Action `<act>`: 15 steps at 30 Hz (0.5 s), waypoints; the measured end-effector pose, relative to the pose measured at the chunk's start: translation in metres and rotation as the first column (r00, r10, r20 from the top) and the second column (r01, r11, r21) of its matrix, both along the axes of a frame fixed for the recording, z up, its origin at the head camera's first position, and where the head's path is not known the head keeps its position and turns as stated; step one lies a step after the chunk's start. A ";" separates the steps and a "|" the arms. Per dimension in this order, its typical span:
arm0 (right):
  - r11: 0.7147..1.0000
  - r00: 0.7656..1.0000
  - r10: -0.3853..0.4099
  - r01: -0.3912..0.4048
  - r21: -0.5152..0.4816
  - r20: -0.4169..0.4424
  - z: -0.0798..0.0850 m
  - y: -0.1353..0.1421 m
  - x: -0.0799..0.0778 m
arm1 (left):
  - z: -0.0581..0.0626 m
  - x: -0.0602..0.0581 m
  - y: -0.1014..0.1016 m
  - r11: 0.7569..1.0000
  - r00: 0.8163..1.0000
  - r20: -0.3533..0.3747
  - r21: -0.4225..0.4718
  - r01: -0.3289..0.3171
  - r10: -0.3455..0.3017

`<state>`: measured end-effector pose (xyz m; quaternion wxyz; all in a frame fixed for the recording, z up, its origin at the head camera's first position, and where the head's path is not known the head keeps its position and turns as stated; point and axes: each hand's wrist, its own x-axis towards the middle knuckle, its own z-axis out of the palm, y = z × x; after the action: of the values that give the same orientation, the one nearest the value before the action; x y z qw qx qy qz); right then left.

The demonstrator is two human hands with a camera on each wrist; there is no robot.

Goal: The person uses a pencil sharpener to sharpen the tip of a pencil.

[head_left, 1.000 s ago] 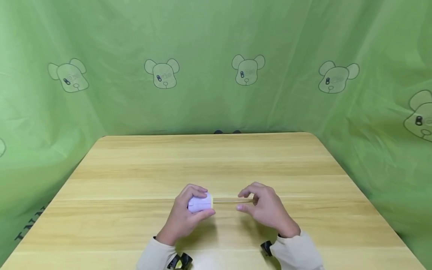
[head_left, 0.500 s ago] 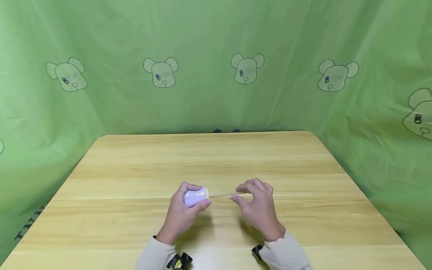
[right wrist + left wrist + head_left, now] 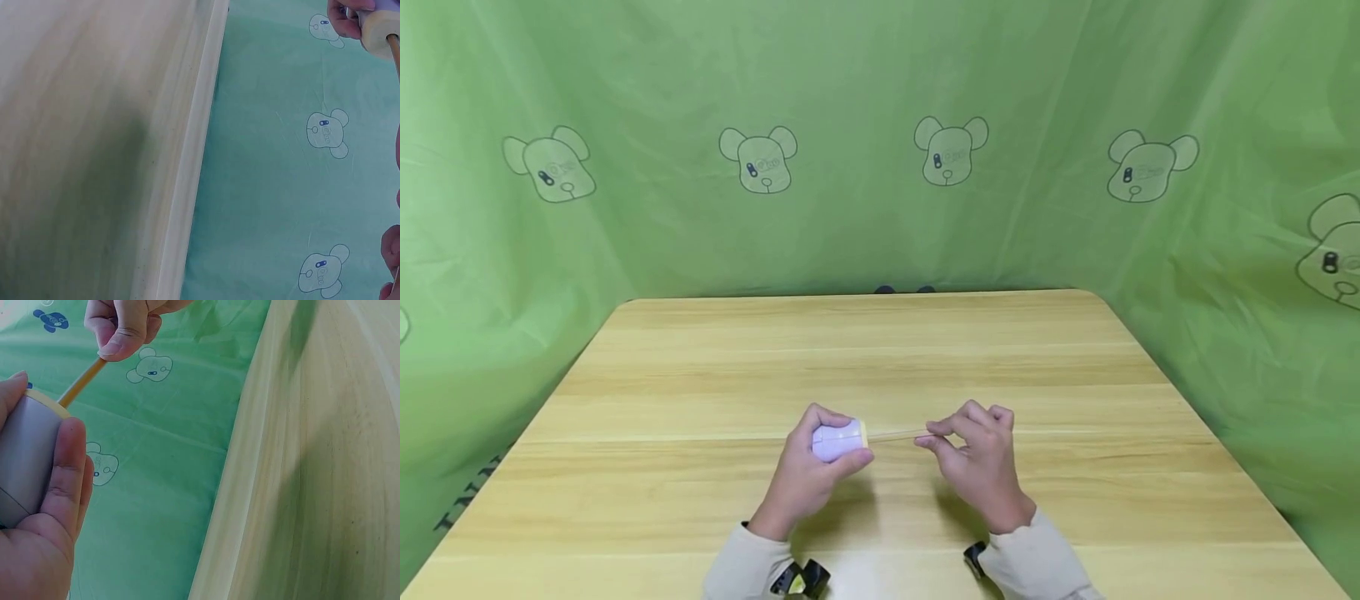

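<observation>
Near the middle of the table, my left hand (image 3: 801, 479) grips a lavender barrel-shaped holder (image 3: 837, 442), fingers and thumb around its sides. Its pale yellow end faces right; in the right wrist view that cream end (image 3: 377, 34) has a round hole. A thin yellow-brown stick (image 3: 897, 436) runs out of the hole, its inner part hidden. My right hand (image 3: 981, 467) pinches the stick between thumb and fingertips, the other fingers raised. The left wrist view shows the stick (image 3: 81, 383) straight between holder and pinching fingers. Both hands are held above the table.
A light wood-grain table (image 3: 880, 358) spreads under the hands and carries their shadows. Green curtains (image 3: 850, 233) with bear-head drawings hang behind and at both sides. Dark wrist devices (image 3: 805, 577) sit by the pale sleeves.
My right hand has moved left and closed from a loose hold to a pinch on the stick. The visible stretch of stick is shorter. My left hand with the holder has shifted slightly.
</observation>
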<state>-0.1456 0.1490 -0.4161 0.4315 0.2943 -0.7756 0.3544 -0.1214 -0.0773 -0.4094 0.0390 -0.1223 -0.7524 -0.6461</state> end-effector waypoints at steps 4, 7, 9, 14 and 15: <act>1.000 1.000 0.013 -0.013 0.003 0.014 0.000 0.002 0.000 | -0.001 0.000 0.001 1.000 1.000 -0.011 0.006 0.007 -0.007; 1.000 1.000 0.014 -0.014 0.012 0.006 0.000 0.003 0.000 | -0.001 0.000 0.002 1.000 0.999 -0.041 0.010 0.005 -0.004; 1.000 1.000 0.014 -0.013 0.019 -0.004 0.001 0.003 -0.001 | -0.002 0.000 0.002 1.000 0.997 -0.070 0.017 0.008 -0.007; 0.997 1.000 -0.019 0.018 0.070 0.012 0.003 0.005 0.000 | -0.003 0.000 0.002 0.999 0.989 -0.149 0.027 0.020 -0.016; 0.996 0.999 -0.034 0.033 0.086 0.021 0.004 0.005 0.001 | -0.003 -0.001 0.002 1.000 0.985 -0.172 0.021 0.021 -0.018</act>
<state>-0.1449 0.1538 -0.4125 0.4156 0.2954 -0.7997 0.3170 -0.1223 -0.0751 -0.4128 0.0988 -0.1844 -0.7375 -0.6421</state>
